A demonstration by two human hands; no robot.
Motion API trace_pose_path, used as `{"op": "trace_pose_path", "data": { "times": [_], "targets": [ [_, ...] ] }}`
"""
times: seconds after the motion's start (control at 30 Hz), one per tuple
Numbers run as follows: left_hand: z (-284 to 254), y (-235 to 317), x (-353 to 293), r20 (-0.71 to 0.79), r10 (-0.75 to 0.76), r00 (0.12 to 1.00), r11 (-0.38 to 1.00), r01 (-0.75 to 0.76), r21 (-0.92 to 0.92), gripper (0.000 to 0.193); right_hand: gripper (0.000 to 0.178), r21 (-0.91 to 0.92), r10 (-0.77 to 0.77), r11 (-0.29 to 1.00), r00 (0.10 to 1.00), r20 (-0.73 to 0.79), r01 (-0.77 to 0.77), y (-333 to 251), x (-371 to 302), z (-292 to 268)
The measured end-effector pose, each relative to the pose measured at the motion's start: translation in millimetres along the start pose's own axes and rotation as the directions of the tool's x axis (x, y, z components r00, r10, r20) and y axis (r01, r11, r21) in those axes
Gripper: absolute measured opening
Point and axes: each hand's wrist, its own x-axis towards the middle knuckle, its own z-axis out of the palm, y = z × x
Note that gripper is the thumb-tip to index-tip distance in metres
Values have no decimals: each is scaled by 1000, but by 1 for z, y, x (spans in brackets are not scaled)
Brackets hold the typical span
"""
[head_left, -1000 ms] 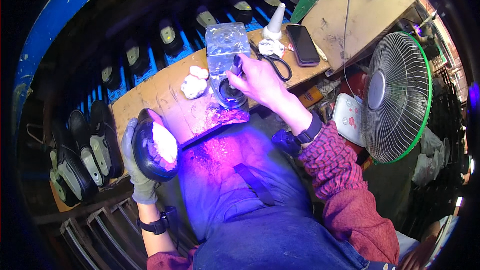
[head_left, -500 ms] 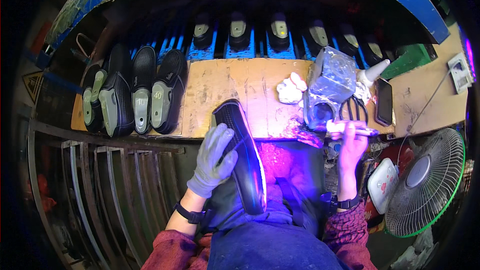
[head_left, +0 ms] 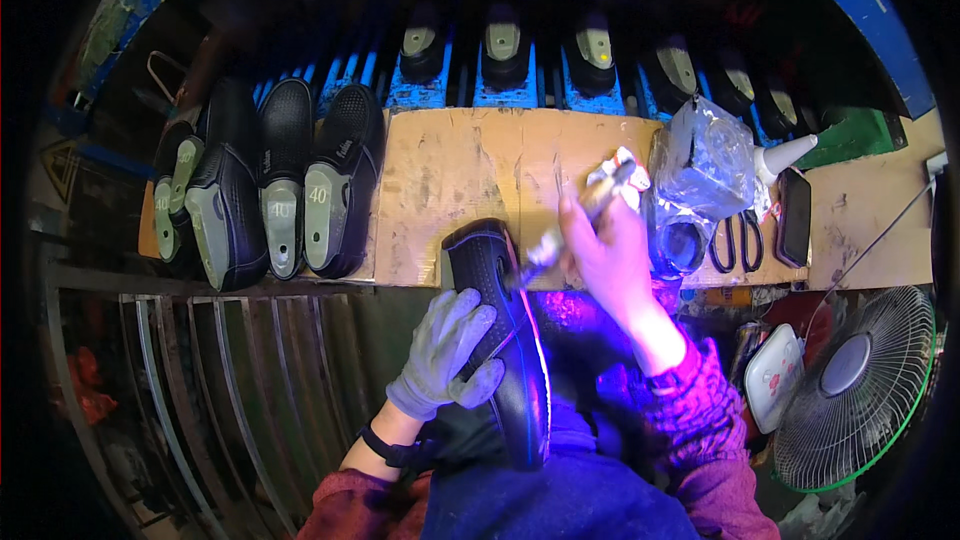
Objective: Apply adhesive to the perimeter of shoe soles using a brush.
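Observation:
A black slip-on shoe (head_left: 515, 360) stands lengthwise over my lap, its far end at the table edge. My left hand (head_left: 445, 360), in a grey glove, is closed on the shoe's left side. In my bare right hand (head_left: 610, 255) is a slim brush-like tool (head_left: 548, 246) with a whitish wrapped handle. Its dark tip reaches the shoe's upper near the far end; whether it touches I cannot tell. Behind the tool's other end lies a crumpled white wad (head_left: 630, 165), partly hidden. A plastic-wrapped container (head_left: 705, 165) with a dark round opening stands right of that hand.
Several black shoes on grey lasts (head_left: 320, 185) stand at the left of the cardboard-covered table (head_left: 440, 165). More sit on blue racks (head_left: 505, 85) behind. Scissors (head_left: 737, 243), a phone (head_left: 794, 220) and a nozzle bottle (head_left: 785, 155) lie right. A fan (head_left: 850, 370) stands at lower right.
My right hand has moved left from beside the container to the shoe, bringing the brush-like tool with it. The left hand keeps its hold on the shoe. The view has shifted slightly.

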Motion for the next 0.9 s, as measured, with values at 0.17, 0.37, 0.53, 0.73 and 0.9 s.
{"op": "trace_pose_path", "data": {
  "times": [0.17, 0.37, 0.53, 0.73, 0.9],
  "targets": [
    [-2, -2, 1, 29, -3, 1000, 1000, 4, -22, 61, 21, -125, -163, 981, 977, -135, 146, 10, 54, 24],
    [-1, -1, 2, 25, -13, 1000, 1000, 13, -9, 62, 21, 84, -106, 991, 993, 45, 102, 4, 17, 8],
    [-1, 2, 5, 14, 1, 1000, 1000, -1, 20, 61, 19, -28, 2, 1000, 996, 92, 0, -8, -12, -7],
    [-2, 12, 14, -19, 22, 1000, 998, -21, 61, 54, 16, 54, -3, 999, 990, 138, -4, -10, -53, -33],
    [-3, 18, 22, -35, 65, 997, 993, -61, 100, 43, 15, 109, -68, 992, 993, 93, 58, -24, -93, -48]
  ]
}}
